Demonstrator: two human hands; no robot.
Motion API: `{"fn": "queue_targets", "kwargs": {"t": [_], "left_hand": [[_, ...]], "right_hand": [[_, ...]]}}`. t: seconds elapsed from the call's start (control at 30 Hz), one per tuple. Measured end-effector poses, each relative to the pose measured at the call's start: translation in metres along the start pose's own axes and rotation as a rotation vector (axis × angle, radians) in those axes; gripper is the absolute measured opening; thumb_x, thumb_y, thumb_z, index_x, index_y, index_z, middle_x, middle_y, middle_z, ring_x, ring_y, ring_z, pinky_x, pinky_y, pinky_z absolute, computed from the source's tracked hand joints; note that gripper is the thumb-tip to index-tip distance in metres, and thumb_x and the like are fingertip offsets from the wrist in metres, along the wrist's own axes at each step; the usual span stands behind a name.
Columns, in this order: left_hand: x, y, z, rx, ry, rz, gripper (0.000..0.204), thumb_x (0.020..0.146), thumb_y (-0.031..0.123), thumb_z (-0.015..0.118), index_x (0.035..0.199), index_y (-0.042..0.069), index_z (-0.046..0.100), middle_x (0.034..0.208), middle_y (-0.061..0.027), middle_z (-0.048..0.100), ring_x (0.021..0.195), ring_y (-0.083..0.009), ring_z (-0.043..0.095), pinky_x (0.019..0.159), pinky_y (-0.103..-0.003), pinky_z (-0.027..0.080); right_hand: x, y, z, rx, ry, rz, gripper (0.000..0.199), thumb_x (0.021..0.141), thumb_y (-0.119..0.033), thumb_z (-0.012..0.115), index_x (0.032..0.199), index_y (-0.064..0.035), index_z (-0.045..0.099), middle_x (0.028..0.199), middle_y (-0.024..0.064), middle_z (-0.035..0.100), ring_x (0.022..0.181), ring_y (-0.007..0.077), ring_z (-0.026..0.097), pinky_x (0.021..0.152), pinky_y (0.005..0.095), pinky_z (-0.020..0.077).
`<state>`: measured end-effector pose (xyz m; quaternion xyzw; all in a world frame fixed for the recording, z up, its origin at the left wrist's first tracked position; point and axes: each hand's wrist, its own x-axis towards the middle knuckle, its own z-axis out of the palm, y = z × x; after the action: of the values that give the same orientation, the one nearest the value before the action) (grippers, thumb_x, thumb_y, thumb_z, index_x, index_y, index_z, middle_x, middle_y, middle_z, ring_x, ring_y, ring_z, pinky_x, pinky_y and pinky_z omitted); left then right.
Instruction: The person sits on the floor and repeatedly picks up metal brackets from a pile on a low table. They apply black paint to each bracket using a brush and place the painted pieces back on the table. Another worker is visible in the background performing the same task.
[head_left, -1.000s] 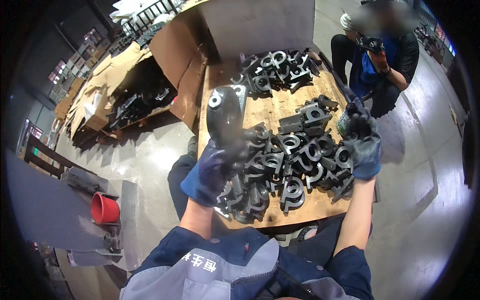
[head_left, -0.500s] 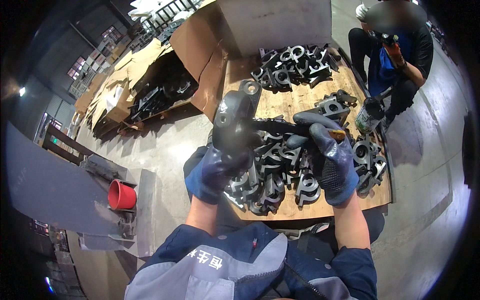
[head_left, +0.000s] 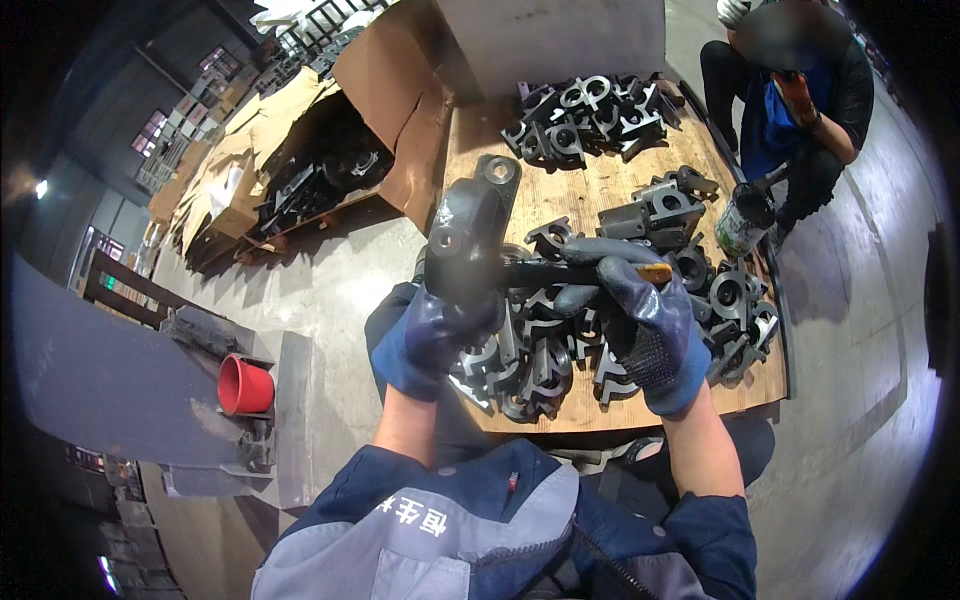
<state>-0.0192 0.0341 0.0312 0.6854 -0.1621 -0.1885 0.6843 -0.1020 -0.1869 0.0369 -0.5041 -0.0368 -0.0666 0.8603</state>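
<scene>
In my gloved left hand point(head_left: 440, 335) is a black metal bracket point(head_left: 468, 225), held up over the board with its lug and round hole at the top. Its lower part is blurred. My gloved right hand point(head_left: 655, 325) is closed around a paintbrush point(head_left: 655, 272) with a yellow handle end. The brush's dark end lies level and reaches the bracket's right side; its tip is too blurred to make out. Beneath both hands lies a pile of black and bare-metal brackets point(head_left: 545, 370) on a wooden board point(head_left: 560, 205).
More brackets point(head_left: 590, 115) are heaped at the far end, others along the right. A paint-smeared can point(head_left: 745, 220) stands at the board's right edge. Beyond it a person point(head_left: 800, 110) crouches. At left are a red bucket point(head_left: 245, 386) and an opened cardboard box point(head_left: 395, 90) beside more black parts.
My right hand has turned slightly and shifted a little left, with the paintbrush now lying more level against the bracket. My left hand keeps the bracket in nearly the same place.
</scene>
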Motion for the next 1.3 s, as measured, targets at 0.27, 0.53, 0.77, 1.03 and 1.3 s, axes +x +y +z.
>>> {"fn": "queue_targets", "kwargs": {"t": [0.27,0.53,0.77,1.03,1.3], "left_hand": [[0.005,-0.016,0.000,-0.199,-0.042,-0.005,0.031,0.087,0.024,0.065,0.107,0.001,0.061,0.077,-0.0014,0.059,0.060,-0.0067,0.049,0.052,-0.020,0.035],[0.011,-0.007,0.005,-0.129,0.057,0.039,0.032,0.087,0.022,0.067,0.110,0.001,0.060,0.078,-0.0033,0.061,0.062,-0.0104,0.055,0.054,-0.020,0.043],[0.013,-0.003,0.008,0.012,0.072,-0.002,0.031,0.087,0.022,0.066,0.110,0.001,0.061,0.076,-0.0037,0.060,0.060,-0.0101,0.053,0.053,-0.022,0.041],[0.011,-0.006,0.017,0.045,0.056,0.009,0.033,0.090,0.020,0.061,0.116,0.001,0.061,0.076,-0.0027,0.059,0.057,-0.0090,0.049,0.051,-0.020,0.037],[0.011,-0.007,0.015,0.015,0.068,-0.017,0.032,0.090,0.019,0.061,0.116,0.001,0.060,0.076,-0.0030,0.059,0.060,-0.0100,0.053,0.053,-0.021,0.041]], "right_hand": [[0.000,0.025,0.002,0.212,0.019,-0.030,0.043,0.101,-0.032,0.049,0.136,-0.0053,0.049,0.119,0.0111,0.063,0.102,0.0145,0.064,0.082,0.0265,0.0538],[-0.003,0.033,0.004,0.022,0.062,-0.231,0.045,0.100,-0.035,0.050,0.133,-0.0052,0.052,0.115,0.0096,0.065,0.101,0.0157,0.064,0.084,0.0277,0.0533],[-0.006,0.034,0.003,-0.193,0.084,-0.271,0.041,0.099,-0.030,0.051,0.129,-0.0030,0.055,0.111,0.0107,0.067,0.100,0.0162,0.065,0.084,0.0293,0.0548],[-0.004,0.031,0.010,-0.071,0.182,-0.165,0.039,0.100,-0.031,0.052,0.129,-0.0051,0.055,0.111,0.0075,0.066,0.097,0.0114,0.063,0.078,0.0250,0.0541],[-0.001,0.030,0.003,-0.156,0.067,-0.288,0.043,0.096,-0.022,0.055,0.136,-0.0081,0.049,0.120,0.0098,0.062,0.105,0.0156,0.061,0.085,0.0278,0.0527]]}}
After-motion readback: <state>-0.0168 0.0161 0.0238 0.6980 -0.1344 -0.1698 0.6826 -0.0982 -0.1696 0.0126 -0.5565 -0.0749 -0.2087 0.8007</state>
